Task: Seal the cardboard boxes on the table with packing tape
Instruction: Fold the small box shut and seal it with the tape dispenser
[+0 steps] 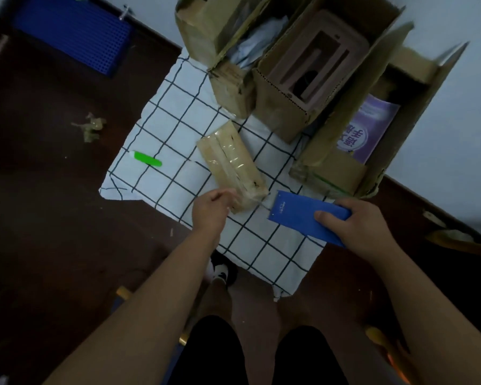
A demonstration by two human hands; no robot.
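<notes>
- Open cardboard boxes (283,107) are standing well beyond both hands' fingertips, flaps up.
- Small taped box (232,165) is lying on the checked cloth (172,126), its near end touching the left hand (213,209), whose fingers are curling against it.
- Blue tape dispenser (303,218) is being gripped by the right hand (357,226), thumb on top.
- Green utility knife (147,159) is lying well left of the left fingers.

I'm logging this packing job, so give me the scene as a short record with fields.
surface: checked cloth
taped box: small sealed carton, lying on the cloth
open boxes: three at the far side, flaps up
left hand: touching the carton's near end
right hand: grips blue tape dispenser
also: green utility knife
</notes>
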